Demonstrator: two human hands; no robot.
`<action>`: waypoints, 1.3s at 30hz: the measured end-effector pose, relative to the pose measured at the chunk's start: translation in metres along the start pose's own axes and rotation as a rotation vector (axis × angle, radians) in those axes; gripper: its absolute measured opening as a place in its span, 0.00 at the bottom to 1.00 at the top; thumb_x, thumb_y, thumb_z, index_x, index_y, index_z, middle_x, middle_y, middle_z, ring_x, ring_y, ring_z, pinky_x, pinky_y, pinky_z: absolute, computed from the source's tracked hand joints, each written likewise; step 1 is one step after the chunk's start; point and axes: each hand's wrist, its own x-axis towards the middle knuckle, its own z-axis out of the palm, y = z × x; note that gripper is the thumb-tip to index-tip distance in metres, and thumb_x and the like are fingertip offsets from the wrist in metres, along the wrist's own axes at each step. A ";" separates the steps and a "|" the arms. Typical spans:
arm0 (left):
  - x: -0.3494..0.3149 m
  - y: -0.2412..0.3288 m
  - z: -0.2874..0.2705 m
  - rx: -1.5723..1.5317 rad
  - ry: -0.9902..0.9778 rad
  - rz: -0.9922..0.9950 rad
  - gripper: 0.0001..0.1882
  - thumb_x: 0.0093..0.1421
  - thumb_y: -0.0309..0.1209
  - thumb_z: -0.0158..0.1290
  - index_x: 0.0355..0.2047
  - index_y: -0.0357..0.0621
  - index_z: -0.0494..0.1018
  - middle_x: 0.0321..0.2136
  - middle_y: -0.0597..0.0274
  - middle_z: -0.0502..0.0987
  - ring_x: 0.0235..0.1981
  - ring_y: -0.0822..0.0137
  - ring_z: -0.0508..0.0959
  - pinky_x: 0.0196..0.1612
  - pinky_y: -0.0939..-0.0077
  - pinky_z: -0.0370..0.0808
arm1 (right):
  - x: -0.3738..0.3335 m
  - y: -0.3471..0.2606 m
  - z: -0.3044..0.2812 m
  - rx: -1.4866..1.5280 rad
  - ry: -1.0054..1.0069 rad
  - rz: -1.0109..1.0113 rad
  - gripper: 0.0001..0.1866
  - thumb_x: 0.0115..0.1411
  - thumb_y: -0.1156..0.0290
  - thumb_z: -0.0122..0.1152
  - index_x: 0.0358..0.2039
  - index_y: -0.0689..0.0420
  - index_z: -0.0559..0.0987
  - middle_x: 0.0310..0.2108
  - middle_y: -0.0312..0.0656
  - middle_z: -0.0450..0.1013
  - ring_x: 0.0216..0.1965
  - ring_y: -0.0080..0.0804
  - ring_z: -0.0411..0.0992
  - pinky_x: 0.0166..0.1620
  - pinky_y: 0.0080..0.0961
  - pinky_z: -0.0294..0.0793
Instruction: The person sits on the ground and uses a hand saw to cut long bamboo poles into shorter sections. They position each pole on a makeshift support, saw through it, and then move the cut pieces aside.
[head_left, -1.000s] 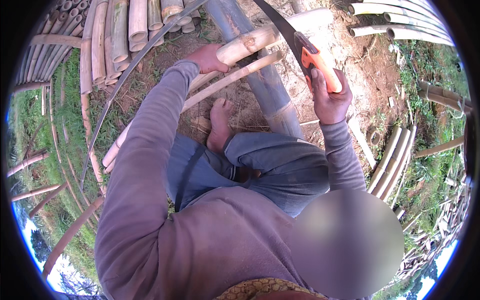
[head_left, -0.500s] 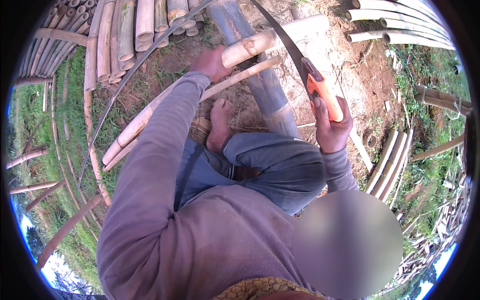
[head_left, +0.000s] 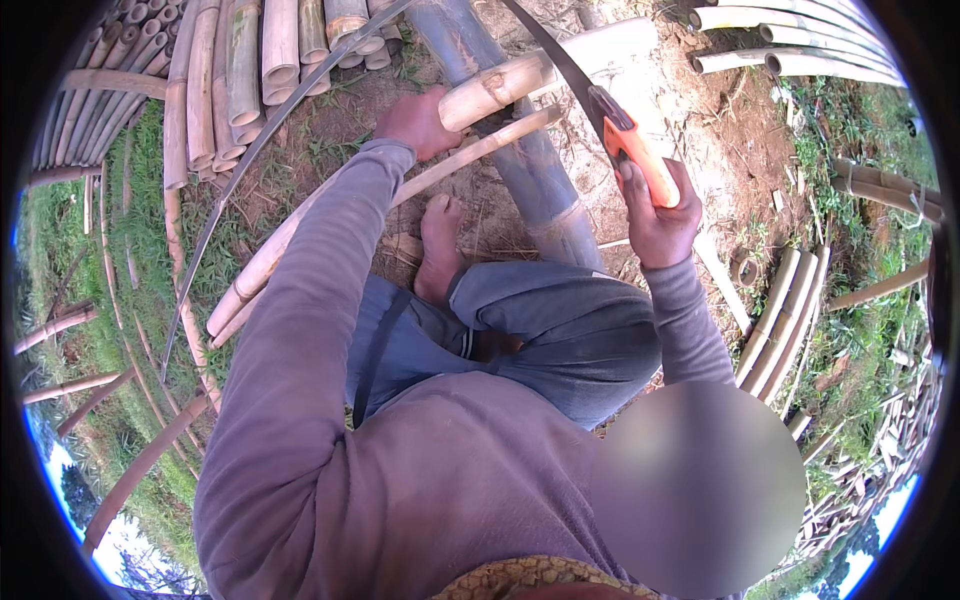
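A pale bamboo pole lies across a thick grey-green bamboo log on the ground. My left hand is closed round the pole, left of the log; some of its fingers are hidden. In my right hand is the orange handle of a handsaw. Its dark blade runs forward and left, across the pole just right of the log; I cannot tell how deep it sits. A thinner bamboo strip lies beside the pole, on my side, also crossing the log.
Cut bamboo poles are stacked at the far left, with more poles at the far right. Several short lengths lie at the right. My bare foot rests near the log. A thin grey curved strip crosses the left side.
My right hand and the saw have moved a little forward, away from me. My left hand keeps its hold on the pole; the view has shifted slightly.
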 end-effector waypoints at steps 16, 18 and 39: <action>0.004 0.002 -0.005 -0.023 -0.007 -0.006 0.41 0.48 0.49 0.73 0.63 0.52 0.78 0.48 0.46 0.87 0.49 0.45 0.88 0.56 0.50 0.84 | -0.031 0.002 -0.028 -0.004 -0.009 0.040 0.11 0.72 0.72 0.70 0.48 0.66 0.82 0.30 0.38 0.82 0.31 0.19 0.78 0.33 0.21 0.77; 0.005 -0.016 0.010 -0.092 -0.032 -0.001 0.42 0.47 0.49 0.73 0.63 0.52 0.78 0.48 0.46 0.87 0.49 0.45 0.88 0.56 0.51 0.84 | -0.071 -0.015 -0.076 -0.117 -0.051 0.125 0.10 0.72 0.74 0.68 0.47 0.68 0.81 0.33 0.43 0.83 0.34 0.21 0.81 0.35 0.20 0.78; 0.015 -0.013 0.004 -0.237 -0.186 0.109 0.41 0.45 0.46 0.72 0.58 0.41 0.79 0.48 0.42 0.86 0.49 0.47 0.87 0.55 0.58 0.81 | -0.002 0.020 -0.002 -0.175 -0.043 -0.099 0.09 0.73 0.76 0.67 0.48 0.67 0.79 0.34 0.37 0.80 0.29 0.14 0.74 0.35 0.17 0.80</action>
